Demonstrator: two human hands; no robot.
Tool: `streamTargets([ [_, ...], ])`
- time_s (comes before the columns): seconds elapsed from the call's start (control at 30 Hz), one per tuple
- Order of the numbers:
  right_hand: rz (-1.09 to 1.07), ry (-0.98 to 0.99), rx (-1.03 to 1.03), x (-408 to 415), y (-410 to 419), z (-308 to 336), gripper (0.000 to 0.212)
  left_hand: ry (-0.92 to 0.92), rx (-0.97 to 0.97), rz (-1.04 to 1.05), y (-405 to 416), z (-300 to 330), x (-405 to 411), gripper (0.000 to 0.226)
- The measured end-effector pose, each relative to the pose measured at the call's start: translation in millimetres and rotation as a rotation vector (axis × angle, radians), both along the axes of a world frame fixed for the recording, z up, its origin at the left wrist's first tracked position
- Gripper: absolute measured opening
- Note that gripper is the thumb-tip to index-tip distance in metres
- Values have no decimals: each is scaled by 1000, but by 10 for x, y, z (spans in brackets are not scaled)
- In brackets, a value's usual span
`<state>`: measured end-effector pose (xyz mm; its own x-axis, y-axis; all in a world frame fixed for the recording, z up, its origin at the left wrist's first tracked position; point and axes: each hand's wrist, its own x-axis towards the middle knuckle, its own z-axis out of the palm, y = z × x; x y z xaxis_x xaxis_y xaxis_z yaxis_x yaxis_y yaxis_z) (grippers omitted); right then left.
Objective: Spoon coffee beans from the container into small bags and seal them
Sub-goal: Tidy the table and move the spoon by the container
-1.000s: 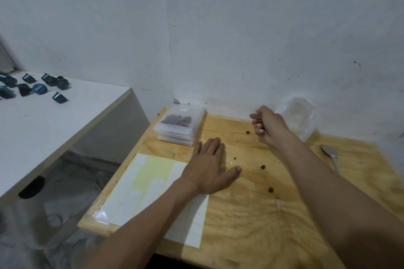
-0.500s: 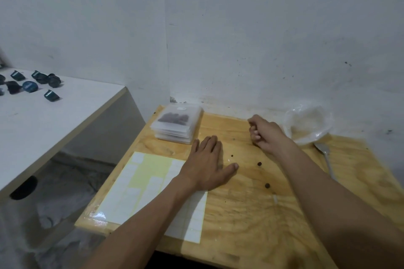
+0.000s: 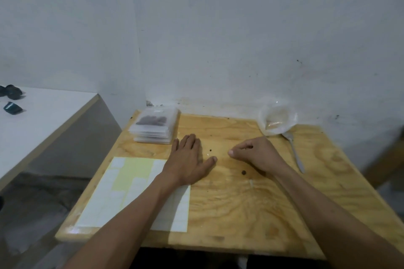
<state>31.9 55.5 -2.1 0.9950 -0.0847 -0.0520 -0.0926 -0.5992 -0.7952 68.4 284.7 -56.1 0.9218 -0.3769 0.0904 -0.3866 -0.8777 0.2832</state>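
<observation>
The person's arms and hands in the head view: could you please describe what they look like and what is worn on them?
Both forearms are bare as far as the frame shows, with no sleeves in view. The left hand and right hand wear no gloves, and no rings, watch, bracelets or other markings are visible on either wrist.

Your table [image 3: 229, 214]: stack of small bags [image 3: 155, 125] at far left corner, against wall. Container [image 3: 277, 119] at far edge, right of centre; spoon [image 3: 295, 150] just beside it, handle toward you. Sticker sheet [image 3: 131, 192] at near left. Your left hand [image 3: 188, 160] flat at sheet's far right corner; right hand [image 3: 255, 153] right of it. Loose beans [image 3: 243, 172] between and before your hands.
</observation>
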Motion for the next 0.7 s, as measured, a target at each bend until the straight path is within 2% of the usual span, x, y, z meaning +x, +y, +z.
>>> streamTargets([
  [0.13, -52, -59, -73, -71, 29, -80, 12, -10, 2, -8, 9, 37, -48, 88],
  [0.23, -85, -54, -8, -81, 34, -94, 16, -11, -3, -8, 13, 30, -67, 87],
  [0.27, -103, -23, 95, -85, 16, -77, 21, -17, -3, -9, 14, 24, -65, 89],
  [0.33, -161, 99, 484, -83, -33, -38, 30, -23, -5, -6, 18, 22, -64, 97],
  [0.4, -231, 221, 884, -81, -74, 4, 18, -26, -12, -10, 17, 25, -66, 103],
  [0.47, -262, 260, 1008, -101, -102, 30, 10, -29, -13, -16, 19, 30, -71, 104],
  [0.57, -250, 226, 839, -199, -115, 17, 16, -29, -10, -17, 16, 39, -73, 101],
  [0.63, -220, 168, 553, -306, -124, 14, 24, -35, -19, -16, 16, 37, -77, 96],
  [0.7, -126, 108, 276, -414, -114, 13, 23, -40, -29, -19, 17, 37, -75, 92],
])
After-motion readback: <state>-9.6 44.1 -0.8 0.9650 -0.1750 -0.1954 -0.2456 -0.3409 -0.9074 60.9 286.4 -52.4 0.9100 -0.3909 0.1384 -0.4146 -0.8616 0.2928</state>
